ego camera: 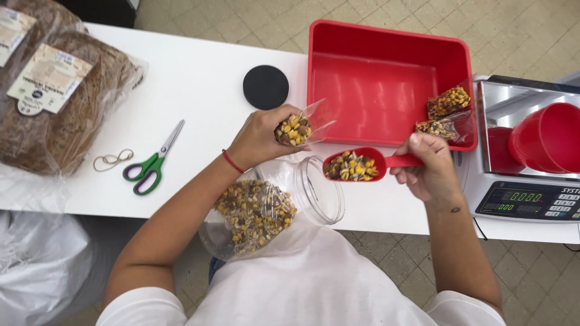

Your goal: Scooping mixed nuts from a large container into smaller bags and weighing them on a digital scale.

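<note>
Left hand (261, 136) closed around small clear plastic bag (296, 128) partly filled with yellow-and-brown seed and corn mix; bag mouth open, tipped toward 3 o'clock, its loose upper film flaring out toward the red tub. Right hand (428, 169) closed on handle of small red plastic scoop (356, 164), bowl heaped with the same mix. Scoop long axis roughly horizontal, handle at 3 o'clock, bowl tip at 9 o'clock. Key relation: scoop bowl at about 4 o'clock from bag mouth, near but apart, a clear gap between bowl tip and bag; bag sits slightly higher in frame than scoop. Right hand nearer to scoop load; left hand nearer to bag. Below both, large clear plastic jar (266, 211) lying on its side at worktop edge against the person's body, open mouth pointing to about 2 o'clock, roughly a third full of mix; scoop bowl just beyond jar rim, at 2 o'clock from the rim. White worktop (199, 84) carrying the rest: red rectangular plastic tub (374, 84) at 12 o'clock from scoop, two filled small clear bags (446, 111) resting in its 4 o'clock corner. Digital scale with steel pan (522, 151) at 3 o'clock, stacked red plastic cups (544, 139) lying on the pan. Black round lid (266, 87) at 12 o'clock from left hand. Green-handled scissors (152, 162) and tan rubber band (112, 159) at 9 o'clock. Large clear bags of dark brown material (54, 90) at 10 o'clock, far corner.
</note>
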